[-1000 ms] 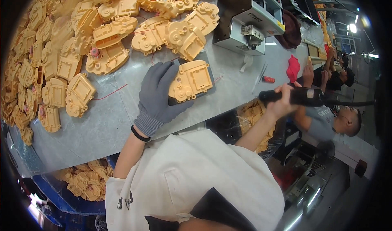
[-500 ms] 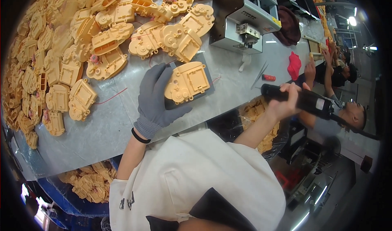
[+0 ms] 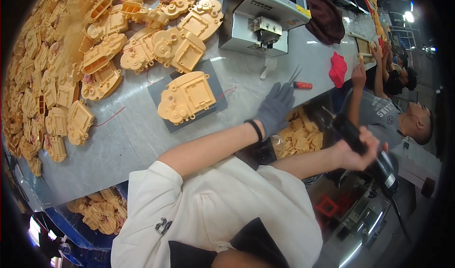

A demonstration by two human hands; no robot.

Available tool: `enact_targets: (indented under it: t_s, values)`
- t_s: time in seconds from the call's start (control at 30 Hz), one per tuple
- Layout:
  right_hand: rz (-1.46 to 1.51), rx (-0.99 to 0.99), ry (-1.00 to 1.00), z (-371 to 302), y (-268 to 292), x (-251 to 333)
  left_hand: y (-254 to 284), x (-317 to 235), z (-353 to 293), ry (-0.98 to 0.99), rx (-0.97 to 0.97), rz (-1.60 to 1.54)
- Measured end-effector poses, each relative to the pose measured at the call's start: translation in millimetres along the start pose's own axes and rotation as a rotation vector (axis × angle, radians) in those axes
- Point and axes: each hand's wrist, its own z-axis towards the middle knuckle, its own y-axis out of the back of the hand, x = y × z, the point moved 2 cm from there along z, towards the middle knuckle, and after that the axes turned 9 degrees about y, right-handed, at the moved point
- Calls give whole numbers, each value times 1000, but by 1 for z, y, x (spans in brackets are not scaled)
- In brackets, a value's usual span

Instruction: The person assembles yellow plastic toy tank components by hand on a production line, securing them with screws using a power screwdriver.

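Note:
My left hand (image 3: 276, 109), in a grey glove, reaches over the table's near edge with fingers stretched out. Its fingertips lie right by a pair of tweezers (image 3: 295, 72); whether they touch is unclear. To the right, my bare right hand (image 3: 359, 150) is wrapped round a black electric screwdriver (image 3: 348, 133), its bit tilted up and leftward, its cable hanging below. A pale yellow plastic housing (image 3: 187, 98) rests on a dark grey pad (image 3: 214, 79), with a thin red wire poking out at its right. Neither hand touches it.
Many similar housings (image 3: 109, 23) heap up at left. A grey bench machine (image 3: 258, 31) stands at the back. Nearby are a small red tube (image 3: 302, 85), a pink lump (image 3: 337, 69) and a dark cloth (image 3: 324, 21). Bins of parts (image 3: 301, 133) sit below the edge; a co-worker (image 3: 379, 116) is at right.
My left hand has let go of the housing and moved right to the tweezers. The screwdriver in my right hand has swung lower and to the right. The view has shifted slightly.

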Motion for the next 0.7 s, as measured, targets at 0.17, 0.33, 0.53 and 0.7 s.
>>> enact_targets:
  t_s: [0.17,0.33,0.53,0.7]
  values:
    - [-56,-25,8,-15,0,-11,-3,9,-24,3,23,7]
    - [82,18,-119,-31,-7,-19,14,16,-67,-66,67,-18]
    - [368,146,-344,-54,-30,-17,41,40,-97,-137,37,-18]
    - [670,237,-478,-65,-58,3,110,42,-132,-172,-195,-305]
